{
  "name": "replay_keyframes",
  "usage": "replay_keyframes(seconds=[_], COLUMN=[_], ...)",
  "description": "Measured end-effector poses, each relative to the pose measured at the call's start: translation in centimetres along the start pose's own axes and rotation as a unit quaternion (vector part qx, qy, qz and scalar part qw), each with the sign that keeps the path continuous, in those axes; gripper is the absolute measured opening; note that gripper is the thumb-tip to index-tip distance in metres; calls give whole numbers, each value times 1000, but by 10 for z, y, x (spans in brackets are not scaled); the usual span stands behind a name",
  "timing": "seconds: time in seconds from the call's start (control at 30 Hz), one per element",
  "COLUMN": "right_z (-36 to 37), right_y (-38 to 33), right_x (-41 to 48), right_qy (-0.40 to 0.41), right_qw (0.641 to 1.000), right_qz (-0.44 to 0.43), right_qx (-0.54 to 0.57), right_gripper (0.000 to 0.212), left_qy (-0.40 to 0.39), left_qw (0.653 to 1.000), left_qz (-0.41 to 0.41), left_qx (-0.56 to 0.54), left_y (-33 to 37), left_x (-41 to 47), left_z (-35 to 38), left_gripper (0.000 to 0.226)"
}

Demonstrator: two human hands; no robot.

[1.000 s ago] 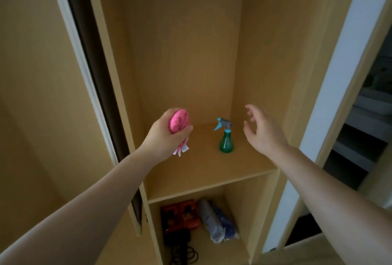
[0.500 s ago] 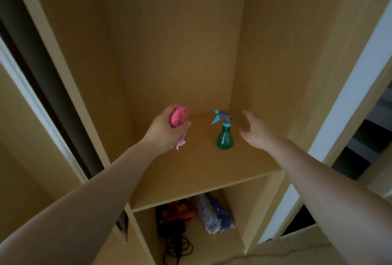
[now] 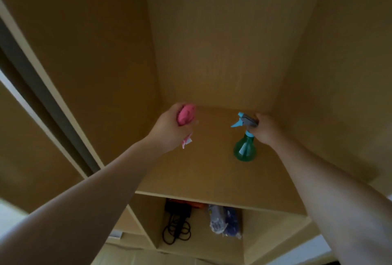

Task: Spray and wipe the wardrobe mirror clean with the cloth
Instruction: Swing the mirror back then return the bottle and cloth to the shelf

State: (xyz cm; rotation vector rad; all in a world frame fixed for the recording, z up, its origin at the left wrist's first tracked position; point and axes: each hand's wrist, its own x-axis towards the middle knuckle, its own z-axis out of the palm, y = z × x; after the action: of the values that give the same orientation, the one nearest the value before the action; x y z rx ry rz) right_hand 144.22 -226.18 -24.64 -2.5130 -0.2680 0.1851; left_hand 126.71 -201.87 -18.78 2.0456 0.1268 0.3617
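Both arms extended forward, left hand point(image 3: 169, 130) clenched, right hand point(image 3: 266, 131) curled, gripping

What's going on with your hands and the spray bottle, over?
Left hand grips pink cloth. Right hand grips spray bottle at its top, bottle upright on shelf. Nothing blocking it.

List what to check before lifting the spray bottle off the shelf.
1. Grip: ok, the right hand curls round the trigger head of the spray bottle.
2. Bottle upright on the shelf: ok.
3. Wiping tool ready: ok, the cloth is bunched in the left hand.
4. Room to lift: ok, nothing stands beside the bottle on that shelf.
5. Liquid in the bottle: cannot tell.
6. Where the mirror is: cannot tell, none shows in this view.
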Motion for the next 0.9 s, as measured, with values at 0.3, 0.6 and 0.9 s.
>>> replay_keyframes(seconds=[0.3,0.6,0.9], right_z=[0,-18,-15], right_y=[-1,-59,-150], right_x=[-4,-91,-236], right_qy=[17,91,208], right_qw=[1000,995,975], right_qz=[-16,-43,-64], right_qx=[14,19,39], right_gripper=[13,14,6], left_qy=[11,-42,-123], left_qw=[1000,997,981], left_qz=[2,59,145], left_qx=[18,-40,-49], left_y=[-1,4,6], left_x=[-8,-45,-111], left_z=[-5,-48,-137], left_gripper=[34,36,39])
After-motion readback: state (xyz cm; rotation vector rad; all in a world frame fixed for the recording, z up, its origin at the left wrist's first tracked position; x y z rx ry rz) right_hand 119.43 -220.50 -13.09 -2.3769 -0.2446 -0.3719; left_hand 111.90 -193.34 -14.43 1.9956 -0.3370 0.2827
